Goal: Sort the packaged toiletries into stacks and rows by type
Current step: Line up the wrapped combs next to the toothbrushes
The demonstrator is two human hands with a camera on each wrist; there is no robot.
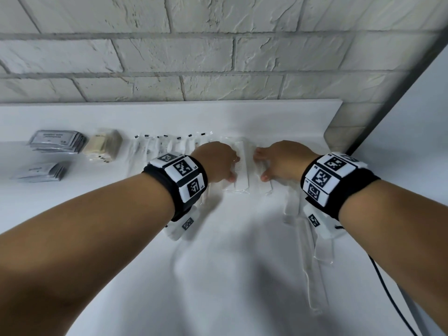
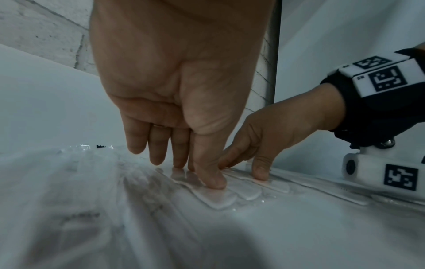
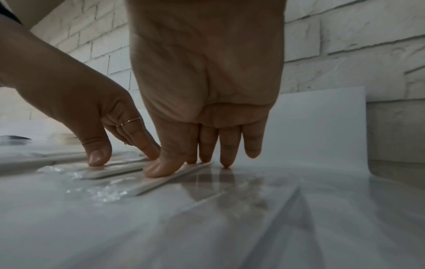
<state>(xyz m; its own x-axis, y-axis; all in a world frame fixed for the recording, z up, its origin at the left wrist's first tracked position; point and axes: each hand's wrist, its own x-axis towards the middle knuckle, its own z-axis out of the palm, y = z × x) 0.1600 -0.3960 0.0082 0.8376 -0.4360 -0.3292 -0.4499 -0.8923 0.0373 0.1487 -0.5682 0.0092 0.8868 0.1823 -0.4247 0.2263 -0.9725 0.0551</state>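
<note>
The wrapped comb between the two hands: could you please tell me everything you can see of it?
The comb is white, looks like plastic, with fine teeth along one long edge, sealed in a clear crinkly wrapper. It lies flat on the white table, lengthwise away from the person, beside similar wrapped combs. The left hand presses it with thumb and fingertips; the right hand presses the neighbouring one. Neither hand lifts anything.

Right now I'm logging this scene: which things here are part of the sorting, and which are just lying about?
Part of the job:
packaged combs
left hand
right hand
grey sachet stacks
beige packet stack
row of clear packets

Lying about:
black cable
</note>
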